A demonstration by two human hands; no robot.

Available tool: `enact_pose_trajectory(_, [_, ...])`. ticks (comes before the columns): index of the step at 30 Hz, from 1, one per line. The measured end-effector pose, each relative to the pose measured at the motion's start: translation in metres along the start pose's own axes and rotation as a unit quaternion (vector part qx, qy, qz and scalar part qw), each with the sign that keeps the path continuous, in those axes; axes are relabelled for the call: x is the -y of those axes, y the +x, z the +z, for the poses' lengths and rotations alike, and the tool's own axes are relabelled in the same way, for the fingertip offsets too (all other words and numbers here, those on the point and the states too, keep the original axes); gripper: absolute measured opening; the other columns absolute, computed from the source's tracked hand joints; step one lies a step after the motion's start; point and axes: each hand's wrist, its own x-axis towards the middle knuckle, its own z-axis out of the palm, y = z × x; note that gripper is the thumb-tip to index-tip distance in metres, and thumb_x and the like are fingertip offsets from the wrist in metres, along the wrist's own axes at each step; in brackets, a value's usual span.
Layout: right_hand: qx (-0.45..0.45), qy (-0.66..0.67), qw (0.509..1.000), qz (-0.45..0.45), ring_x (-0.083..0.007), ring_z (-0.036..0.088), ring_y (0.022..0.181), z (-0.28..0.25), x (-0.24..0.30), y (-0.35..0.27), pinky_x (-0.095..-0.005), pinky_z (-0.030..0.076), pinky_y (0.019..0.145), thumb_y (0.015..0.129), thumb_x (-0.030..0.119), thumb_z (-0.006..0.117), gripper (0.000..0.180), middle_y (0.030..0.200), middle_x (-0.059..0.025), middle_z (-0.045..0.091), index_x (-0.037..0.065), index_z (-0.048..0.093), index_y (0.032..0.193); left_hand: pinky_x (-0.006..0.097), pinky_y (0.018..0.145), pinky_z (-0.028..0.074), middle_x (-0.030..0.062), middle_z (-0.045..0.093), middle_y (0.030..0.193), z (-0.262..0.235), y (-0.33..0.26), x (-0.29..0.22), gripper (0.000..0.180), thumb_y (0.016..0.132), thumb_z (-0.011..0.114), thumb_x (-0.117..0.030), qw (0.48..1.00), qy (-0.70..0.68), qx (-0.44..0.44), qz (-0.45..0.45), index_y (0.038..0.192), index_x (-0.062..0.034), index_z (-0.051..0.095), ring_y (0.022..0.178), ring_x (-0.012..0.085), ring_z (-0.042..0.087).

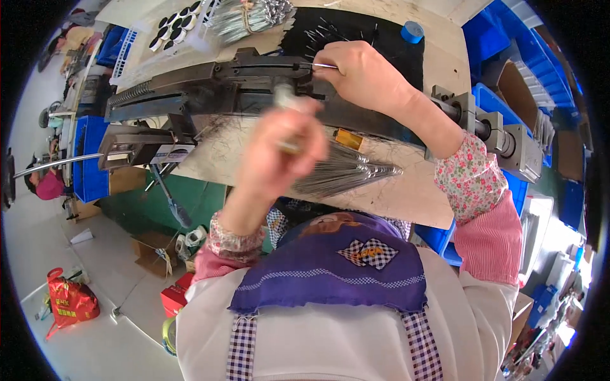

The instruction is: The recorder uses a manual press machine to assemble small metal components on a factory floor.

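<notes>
Rod (325,66) of thin, bright metal is pinched in a worker's right hand (359,71), fingertips together, at a dark bench machine (260,71), one o'clock from the left hand (283,149). That motion-blurred fist is curled around a pale handle (284,95), its shape unclear. A bundle of thin wires (337,174) lies at its four o'clock; a blue roll (412,33) sits at the right hand's two o'clock.

Pale grey floor (141,340), green patch (206,202)
</notes>
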Motion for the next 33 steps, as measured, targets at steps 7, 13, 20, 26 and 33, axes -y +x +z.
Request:
enact_pose_trajectory(7, [-0.071, -0.166, 0.982, -0.059, -0.0268, 0.063, 0.074, -0.006, 0.017, -0.004, -0.0366, 0.053, 0.059, 0.077, 0.011, 0.061, 0.006, 0.08, -0.0095, 0.056, 0.006, 0.062, 0.08, 0.036, 0.064, 0.05, 0.0167, 0.063, 0.091, -0.032, -0.007, 0.059, 0.029, 0.085, 0.064, -0.015, 0.816, 0.54, -0.172, 0.117, 0.104, 0.0021, 0.051, 0.074, 0.0316, 0.065])
enact_pose_trajectory(13, [0.154, -0.151, 0.976, 0.0, -0.0218, 0.065, 0.063, 0.022, 0.039, -0.102, -0.032, 0.053, 0.053, 0.074, 0.006, 0.061, 0.033, 0.081, -0.0097, 0.056, 0.007, 0.059, 0.107, 0.043, 0.103, 0.028, 0.0145, 0.05, 0.127, -0.119, -0.141, 0.009, 0.044, 0.085, 0.061, -0.022, 0.305, 0.719, -0.555, 0.286, 0.122, -0.0011, 0.052, 0.123, 0.0309, 0.041])
enact_pose_trajectory(20, [0.201, -0.208, 0.957, -0.002, -0.0206, 0.065, 0.064, 0.054, 0.027, -0.104, -0.0321, 0.053, 0.053, 0.077, 0.004, 0.057, 0.02, 0.081, -0.0091, 0.056, 0.007, 0.058, 0.097, 0.037, 0.108, 0.026, 0.0215, 0.043, 0.134, -0.127, -0.148, 0.057, 0.051, 0.094, 0.051, -0.026, 0.534, 0.582, -0.582, 0.193, 0.136, -0.0002, 0.04, 0.126, 0.0324, 0.04])
enact_pose_trajectory(26, [0.001, -0.247, 0.966, -0.081, -0.0201, 0.059, 0.059, 0.019, 0.032, -0.081, -0.0306, 0.051, 0.052, 0.076, 0.013, 0.065, 0.016, 0.076, -0.0058, 0.05, 0.008, 0.055, 0.088, 0.03, 0.068, 0.046, 0.0114, 0.06, 0.09, -0.121, -0.09, 0.039, 0.037, 0.093, 0.053, -0.032, 0.736, 0.402, -0.506, 0.202, 0.104, 0.0027, 0.061, 0.077, 0.0204, 0.057])
enact_pose_trajectory(33, [0.026, -0.245, 0.954, 0.172, -0.0331, 0.063, 0.071, 0.02, 0.006, -0.091, -0.0399, 0.052, 0.06, 0.082, 0.029, 0.065, 0.029, 0.078, -0.0132, 0.056, 0.005, 0.052, 0.091, 0.022, 0.04, 0.026, -0.0028, 0.048, 0.061, -0.154, -0.053, 0.017, 0.03, 0.096, 0.052, -0.032, 0.891, 0.078, -0.438, 0.096, 0.093, -0.0031, 0.063, 0.046, 0.0058, 0.04])
